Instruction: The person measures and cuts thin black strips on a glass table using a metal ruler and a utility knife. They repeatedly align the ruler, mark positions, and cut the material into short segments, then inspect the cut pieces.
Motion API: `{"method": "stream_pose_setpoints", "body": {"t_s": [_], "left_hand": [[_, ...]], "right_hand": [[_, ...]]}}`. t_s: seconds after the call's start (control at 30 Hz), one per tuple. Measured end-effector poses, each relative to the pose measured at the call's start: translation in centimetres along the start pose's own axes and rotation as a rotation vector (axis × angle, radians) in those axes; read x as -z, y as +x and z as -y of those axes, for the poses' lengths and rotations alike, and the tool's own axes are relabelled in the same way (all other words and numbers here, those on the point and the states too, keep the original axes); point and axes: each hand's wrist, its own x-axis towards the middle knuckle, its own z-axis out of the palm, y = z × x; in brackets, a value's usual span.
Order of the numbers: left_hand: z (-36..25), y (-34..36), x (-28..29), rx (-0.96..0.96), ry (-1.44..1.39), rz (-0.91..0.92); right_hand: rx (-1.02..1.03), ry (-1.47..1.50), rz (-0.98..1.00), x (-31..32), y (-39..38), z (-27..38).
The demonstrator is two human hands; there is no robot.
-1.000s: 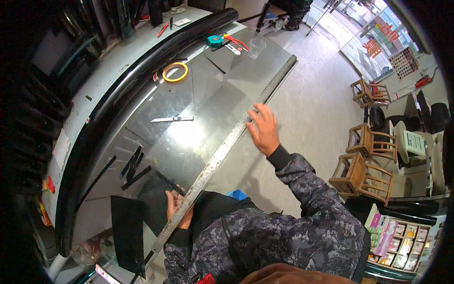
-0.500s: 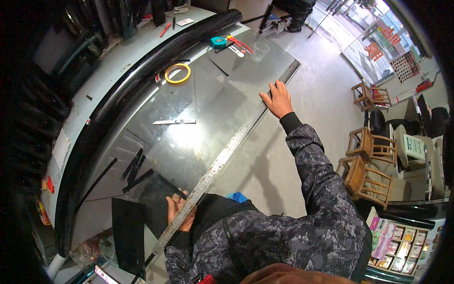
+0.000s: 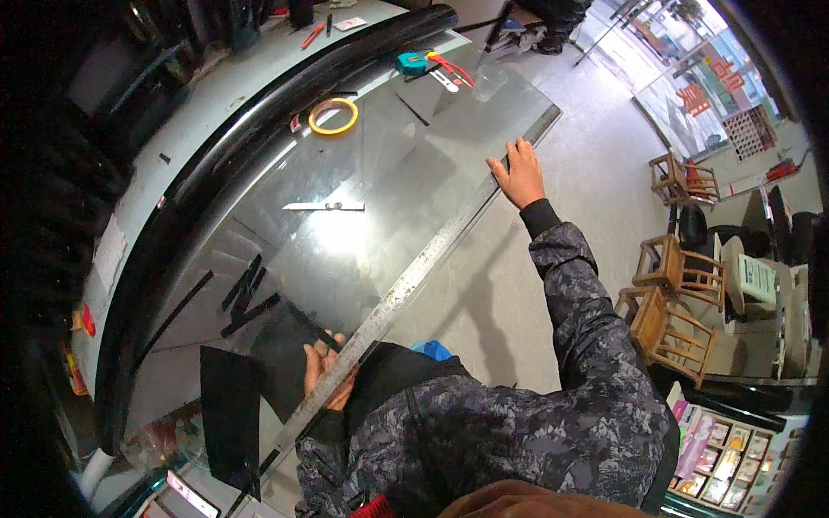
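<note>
A long speckled metal straightedge point(image 3: 406, 281) lies diagonally along the near edge of the glass tabletop point(image 3: 328, 268). My right hand point(image 3: 518, 177) rests on its upper part, fingers spread over it. My left hand point(image 3: 324, 371) is lower down, partly hidden by the straightedge, fingers curled; what it holds is unclear. Near it lie black strips point(image 3: 250, 289) and a black sheet point(image 3: 229, 414). Beyond are a utility knife point(image 3: 324, 206), a yellow tape roll point(image 3: 333, 130), a teal tape measure point(image 3: 411, 63), red-handled pliers point(image 3: 458, 72) and a clear cup point(image 3: 490, 86).
A curved black rail point(image 3: 190, 194) borders the left side, with a grey ledge point(image 3: 129, 203) beyond. Wooden chairs point(image 3: 661, 263) stand along the right, over a pale floor point(image 3: 570, 129). A sorting tray point(image 3: 725, 457) sits at lower right; dark bags point(image 3: 557, 17) lie at the top.
My right hand has moved up and right along the straightedge and settled onto it. My left hand stays near the lower end. The view has shifted slightly.
</note>
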Motion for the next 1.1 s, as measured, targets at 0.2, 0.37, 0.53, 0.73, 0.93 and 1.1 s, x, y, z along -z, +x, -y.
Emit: {"method": "stream_pose_setpoints", "body": {"t_s": [0.2, 0.37, 0.53, 0.73, 0.93, 1.1], "left_hand": [[-0.1, -0.1, 1.0, -0.075, 0.054, -0.043], [0.7, 0.2, 0.5, -0.260, 0.240, -0.420], [0.6, 0.4, -0.2, -0.114, 0.161, -0.079], [0.6, 0.3, -0.3, -0.261, 0.425, -0.301], [0.3, 1.4, -1.2, -0.380, 0.667, -0.356], [-0.3, 3.2, -2.2, -0.464, 0.463, -0.257]], "right_hand": [[0.103, -0.024, -0.042, -0.3, 0.2, -0.6], [0.152, -0.036, -0.096, -0.7, 0.2, -1.3], [0.141, 0.009, -0.124, -0.2, 0.2, -1.1], [0.292, 0.158, -0.343, 5.1, -2.6, 2.1], [0.474, 0.359, -0.253, 7.5, -12.7, 7.4], [0.549, 0.602, 0.192, 6.5, -21.8, 13.5]]}}
